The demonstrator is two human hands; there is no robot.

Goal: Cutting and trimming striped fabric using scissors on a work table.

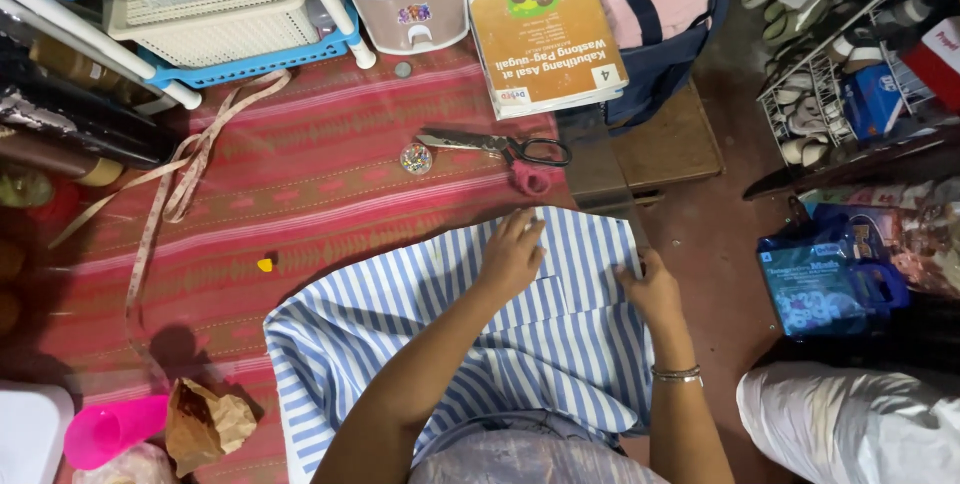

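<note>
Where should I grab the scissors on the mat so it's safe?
Take the scissors by the black handle loops, which point right, near the pink bit of fabric. Come in from the right side, by the book. The metal blades lie flat and point left toward the small round pin box, so probably keep fingers off that end.
</note>
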